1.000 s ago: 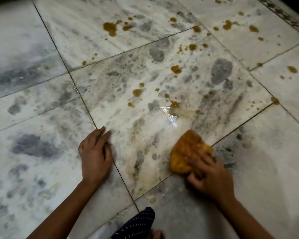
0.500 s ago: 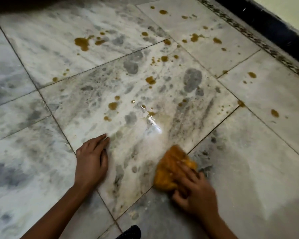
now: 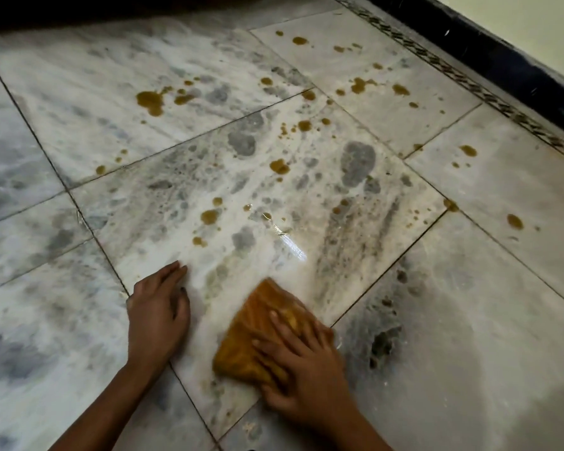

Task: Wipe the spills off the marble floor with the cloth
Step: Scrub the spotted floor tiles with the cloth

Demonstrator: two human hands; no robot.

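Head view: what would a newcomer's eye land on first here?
The orange cloth near the bottom centre, pressed to the marble floor under the right hand. Next, brown spills dotted across the tiles beyond it, toward the dark skirting at upper right. The left hand lies flat beside the cloth.

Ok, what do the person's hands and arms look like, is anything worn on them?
Nothing is worn that shows. The left hand and right hand have no gloves, rings or bracelets. The left forearm and right forearm are uncovered to the frame's edge, with no sleeve or watch in view.
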